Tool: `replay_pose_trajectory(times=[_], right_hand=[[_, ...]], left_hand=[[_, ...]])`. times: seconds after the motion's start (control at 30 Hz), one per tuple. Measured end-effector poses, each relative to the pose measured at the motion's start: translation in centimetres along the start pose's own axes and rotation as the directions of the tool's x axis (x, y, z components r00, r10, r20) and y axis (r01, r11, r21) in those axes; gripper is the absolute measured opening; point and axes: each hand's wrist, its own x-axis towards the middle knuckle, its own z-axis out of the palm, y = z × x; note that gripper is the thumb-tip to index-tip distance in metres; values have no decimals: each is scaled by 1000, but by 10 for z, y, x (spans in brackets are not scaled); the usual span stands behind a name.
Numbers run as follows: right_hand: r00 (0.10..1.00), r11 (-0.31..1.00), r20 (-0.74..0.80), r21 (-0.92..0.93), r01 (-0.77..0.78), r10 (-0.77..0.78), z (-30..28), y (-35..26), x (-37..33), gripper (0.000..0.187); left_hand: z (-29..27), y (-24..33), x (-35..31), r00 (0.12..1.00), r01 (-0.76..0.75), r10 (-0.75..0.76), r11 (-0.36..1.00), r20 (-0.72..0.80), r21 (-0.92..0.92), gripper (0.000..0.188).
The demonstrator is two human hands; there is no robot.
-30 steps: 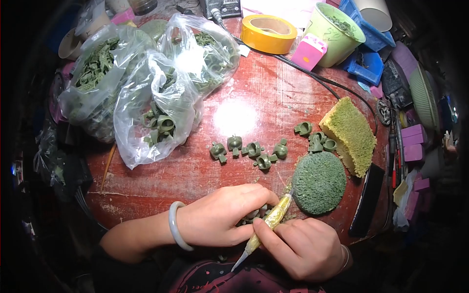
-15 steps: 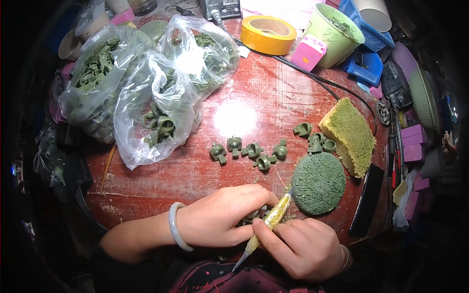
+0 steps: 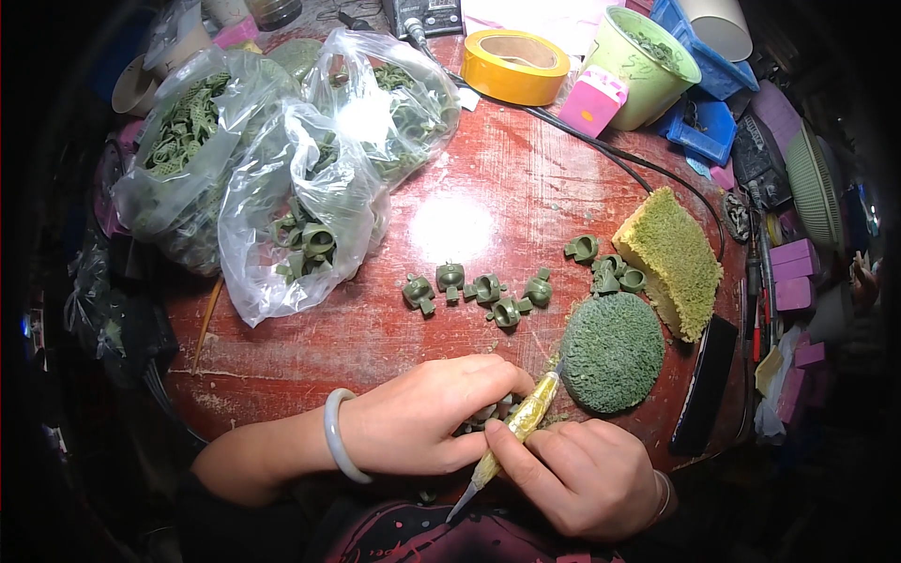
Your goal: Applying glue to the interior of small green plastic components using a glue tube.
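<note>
My right hand (image 3: pixel 587 474) is closed on a double-ended carving tool (image 3: pixel 524 413) with a yellow wrapped handle and a narrow metal tip at each end. It slants from the lower left, near my lap, up to the edge of a round dark green pad (image 3: pixel 612 354). Beside it my left hand (image 3: pixel 427 413) curls its fingers round a small greyish-green piece (image 3: pixel 488 413), mostly hidden by fingers and handle. Just beyond the hands lie several small olive-green cupped pieces with tabs (image 3: pixel 486 288). More such pieces (image 3: pixel 608 272) rest between the pad and a yellow-green sponge block (image 3: pixel 668 263).
Clear plastic bags (image 3: pixel 310 188) of green pieces fill the back left. At the back stand a tape roll (image 3: pixel 514 68), a pink box (image 3: pixel 593 101) and a light green cup (image 3: pixel 648 70). Black cables (image 3: pixel 648 159) cross the right side, near a black bar (image 3: pixel 704 385).
</note>
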Motion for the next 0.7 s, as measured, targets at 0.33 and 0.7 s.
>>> replay_pose_trajectory(times=[0.33, 0.7], right_hand=[[1000, 1000, 3, -4, -3, 3, -3, -2, 1, 35], [999, 1000, 47, -11, -19, 20, -1, -1, -1, 34]], left_hand=[[0, 0, 0, 1000, 2, -2, 1000, 1, -9, 47], [1, 0, 1, 1000, -8, 8, 1000, -14, -27, 47]])
